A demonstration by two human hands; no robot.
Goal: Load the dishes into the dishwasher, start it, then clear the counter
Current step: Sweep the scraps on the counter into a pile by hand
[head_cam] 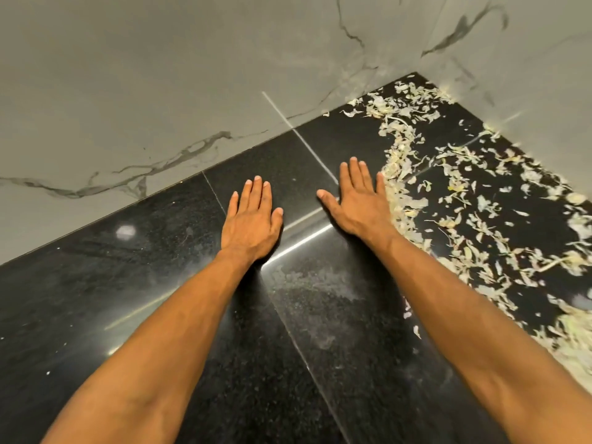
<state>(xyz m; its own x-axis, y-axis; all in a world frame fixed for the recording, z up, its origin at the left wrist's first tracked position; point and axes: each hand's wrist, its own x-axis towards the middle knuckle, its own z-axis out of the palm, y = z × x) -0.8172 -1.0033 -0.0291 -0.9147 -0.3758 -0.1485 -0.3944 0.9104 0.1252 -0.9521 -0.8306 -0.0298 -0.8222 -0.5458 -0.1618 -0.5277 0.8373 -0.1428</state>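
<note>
Both my hands lie flat, palms down, on a black speckled stone counter (134, 283). My left hand (251, 219) rests near the back wall with its fingers straight and together. My right hand (358, 200) lies a little to the right, fingers straight, thumb spread out. Its outer edge touches a pile of pale vegetable peels and scraps (464, 200) strewn over the right part of the counter up to the corner. Neither hand holds anything. No dishes or dishwasher are in view.
A grey marble-patterned wall (160, 91) runs along the back of the counter and meets a second wall (528, 75) at the far right corner. Dusty smears mark the counter (320, 299) between my forearms.
</note>
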